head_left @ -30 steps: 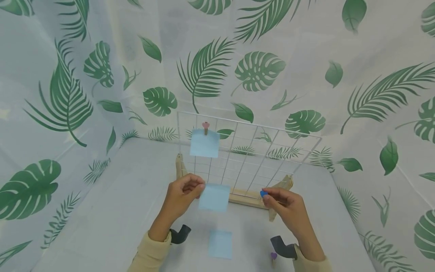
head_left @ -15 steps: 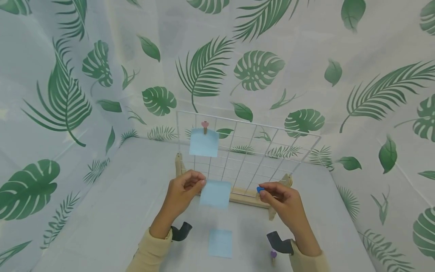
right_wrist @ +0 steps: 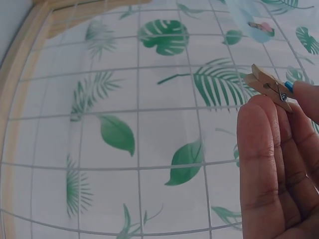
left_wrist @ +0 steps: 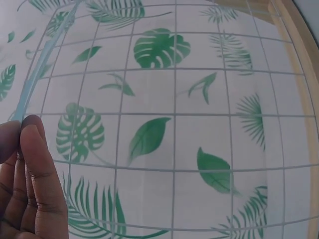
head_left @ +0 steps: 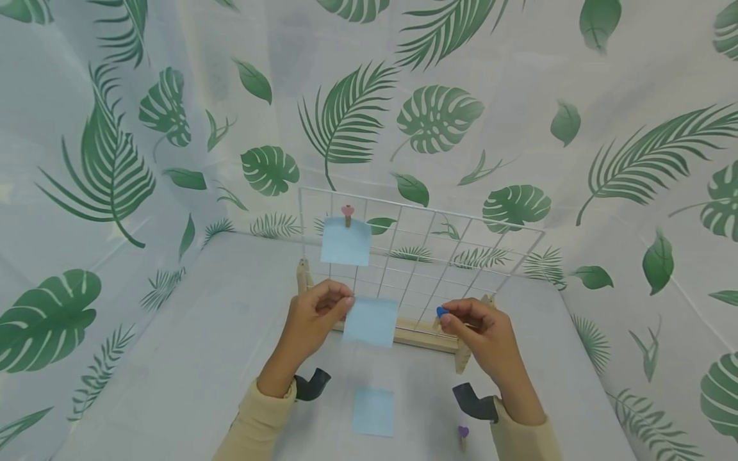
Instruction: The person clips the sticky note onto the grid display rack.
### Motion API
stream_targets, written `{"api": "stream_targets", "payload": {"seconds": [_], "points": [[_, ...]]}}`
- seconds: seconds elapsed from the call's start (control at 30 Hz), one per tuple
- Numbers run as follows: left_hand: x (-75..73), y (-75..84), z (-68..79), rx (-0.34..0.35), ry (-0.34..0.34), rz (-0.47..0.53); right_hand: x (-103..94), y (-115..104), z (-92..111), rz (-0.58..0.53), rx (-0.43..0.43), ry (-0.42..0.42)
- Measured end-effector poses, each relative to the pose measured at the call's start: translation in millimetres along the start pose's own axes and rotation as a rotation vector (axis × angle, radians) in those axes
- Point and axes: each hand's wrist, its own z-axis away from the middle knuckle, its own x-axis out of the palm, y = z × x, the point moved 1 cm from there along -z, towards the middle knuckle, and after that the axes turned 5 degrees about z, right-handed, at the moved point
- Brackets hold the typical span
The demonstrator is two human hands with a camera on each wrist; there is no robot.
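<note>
Between thumb and forefinger my left hand point(head_left: 311, 323) pinches the upper left corner of a light blue sticky note point(head_left: 371, 322), which hangs before the lower part of a white wire grid point(head_left: 426, 256). In the left wrist view the note point(left_wrist: 42, 64) appears nearly edge-on. My right hand point(head_left: 481, 333) pinches a small wooden clothespin point(right_wrist: 271, 89) with a blue top, a little to the right of the note and apart from it. On the grid's upper left, a pink heart clothespin point(head_left: 348, 214) fastens another blue note point(head_left: 346, 242).
A third blue note point(head_left: 373, 412) lies on the white table point(head_left: 173, 358) in front. Right of it is a clothespin with a purple heart point(head_left: 463, 433). Wooden feet and a wooden bar point(head_left: 426, 339) support the grid. A leaf-print curtain point(head_left: 369, 96) surrounds the table.
My left hand has lifted the note slightly up and to the right, toward the grid. The right hand has risen and shifted a little left with the blue-topped clothespin.
</note>
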Motion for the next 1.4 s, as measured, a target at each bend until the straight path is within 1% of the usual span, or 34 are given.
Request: {"api": "stream_targets", "payload": {"seconds": [0.23, 0.37, 0.53, 0.83, 1.07, 1.17, 1.27, 1.4], "points": [[1.2, 7.8, -6.0, 0.018, 0.003, 0.003, -1.6, -2, -7, 0.002, -0.013, -0.003], [1.4, 11.6, -9.2, 0.036, 0.001, 0.014, -1.2, -4, -9, -0.029, -0.013, -0.007], [2.8, 13.4, -13.3, 0.043, -0.004, 0.029, 0.0, -7, -9, -0.075, -0.014, -0.009], [5.7, 16.9, -21.3, 0.033, -0.004, 0.039, 1.2, -11, -12, -0.024, -0.014, 0.008], [7.1, 23.7, -27.0, 0.066, -0.022, 0.051, 0.4, -16, -17, -0.004, -0.015, 0.017], [8.1, 26.8, -30.2, 0.070, -0.031, 0.050, -0.3, -19, -19, 0.001, -0.018, 0.016], [8.9, 29.1, -33.1, 0.070, -0.035, 0.046, -0.7, -20, -22, 0.005, -0.033, 0.008], [9.3, 30.6, -36.4, 0.089, -0.036, 0.032, -1.6, -22, -25, 0.013, -0.063, 0.004]]}}
